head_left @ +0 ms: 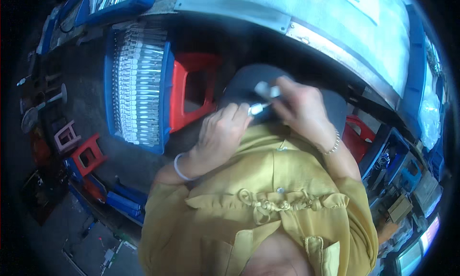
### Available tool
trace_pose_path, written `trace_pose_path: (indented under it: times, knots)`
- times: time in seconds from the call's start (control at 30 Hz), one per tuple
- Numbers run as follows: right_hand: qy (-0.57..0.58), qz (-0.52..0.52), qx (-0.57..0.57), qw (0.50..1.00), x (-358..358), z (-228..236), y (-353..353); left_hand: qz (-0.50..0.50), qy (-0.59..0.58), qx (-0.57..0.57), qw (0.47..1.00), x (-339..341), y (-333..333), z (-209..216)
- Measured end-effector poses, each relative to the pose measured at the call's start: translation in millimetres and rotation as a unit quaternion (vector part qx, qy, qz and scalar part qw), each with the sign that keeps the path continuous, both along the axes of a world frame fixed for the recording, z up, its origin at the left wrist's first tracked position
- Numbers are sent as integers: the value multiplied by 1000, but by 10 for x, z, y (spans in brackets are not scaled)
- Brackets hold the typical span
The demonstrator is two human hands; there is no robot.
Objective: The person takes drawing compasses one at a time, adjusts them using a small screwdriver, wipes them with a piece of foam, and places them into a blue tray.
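Note:
Above my lap, my left hand (224, 128) is closed, with a small white and silver piece (255, 109) pinched at its fingertips. It looks like a connector, but its exact kind cannot be made out. My right hand (306, 109) is closed just to the right, slightly farther out. At its fingers is a blurred whitish piece (265, 90), smeared by motion. The two pieces are close together; whether they touch or are joined is unclear. Beyond my left hand, a blue crate (167, 84) holds rows of similar white-ended, silvery pieces.
A red stool (178, 96) stands between the crate and my legs. The workbench (230, 13) runs across the far side, its metal edge near my knees. Another red stool (360, 137) and a blue bin (381, 154) are at right. Small stools (88, 155) stand at left.

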State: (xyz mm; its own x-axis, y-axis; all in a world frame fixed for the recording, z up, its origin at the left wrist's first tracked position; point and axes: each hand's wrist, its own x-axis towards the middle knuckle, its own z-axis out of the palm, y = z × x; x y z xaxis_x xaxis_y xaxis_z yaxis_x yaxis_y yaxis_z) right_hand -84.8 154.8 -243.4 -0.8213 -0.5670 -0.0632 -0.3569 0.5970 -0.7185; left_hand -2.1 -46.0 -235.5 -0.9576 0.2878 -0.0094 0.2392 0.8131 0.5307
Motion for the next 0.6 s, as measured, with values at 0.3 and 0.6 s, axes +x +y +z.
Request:
trace_pose_path:
  times: [0.3,0.6]
  knots:
    - [160,-293,-71,940,-985,432,1762,91,-461,446,762,-126,-115,301]
    - [-67,-250,-274,926,-42,462,618,118,-568,496,646,-192,56,330]
